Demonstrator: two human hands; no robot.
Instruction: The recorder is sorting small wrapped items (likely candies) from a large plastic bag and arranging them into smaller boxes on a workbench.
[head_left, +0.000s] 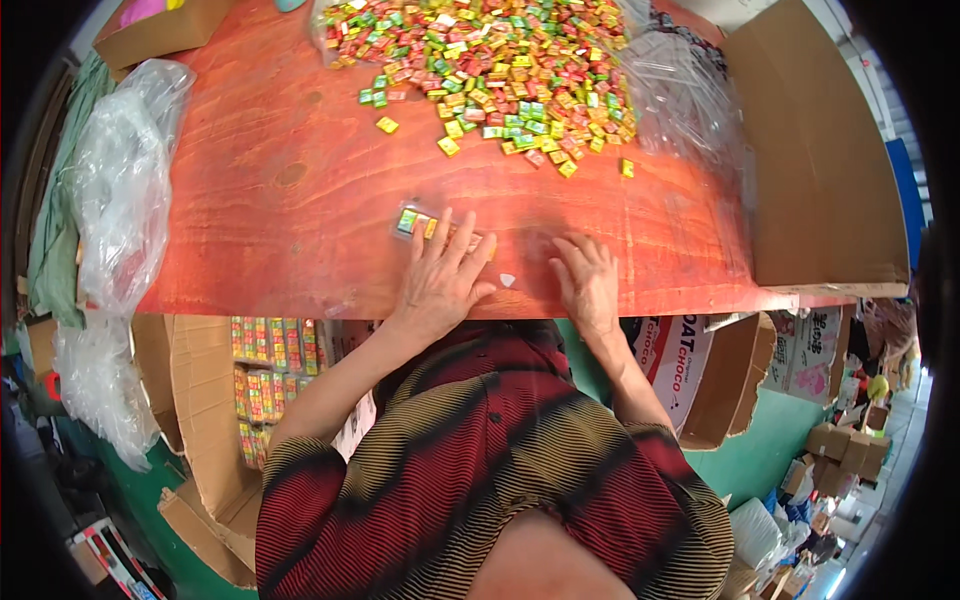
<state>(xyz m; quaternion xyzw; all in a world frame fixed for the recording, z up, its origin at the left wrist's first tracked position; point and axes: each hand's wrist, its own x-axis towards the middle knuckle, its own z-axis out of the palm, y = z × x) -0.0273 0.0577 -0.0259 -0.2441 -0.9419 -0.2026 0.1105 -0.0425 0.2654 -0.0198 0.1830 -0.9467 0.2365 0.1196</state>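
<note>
My left hand (440, 276) lies spread over a clear plastic pack (410, 218) near the front edge of the red table. Small green and yellow wrapped pieces show in the pack, and my fingers cover part of it. To the right, my right hand (588, 284) is just above the table edge, fingers apart and partly bent, with nothing visible in them. A small white scrap (508, 280) lies between the two hands. Farther back is a large heap of small red, green, yellow and orange wrapped pieces (500, 75), with several strays along its near side.
Clear plastic packaging (685, 95) is piled right of the heap, beside an upright cardboard box (830, 150). Crumpled clear plastic bags (130, 170) hang over the left edge. Below the table, a carton at left holds filled packs (270, 390); another open carton (715, 400) stands at right.
</note>
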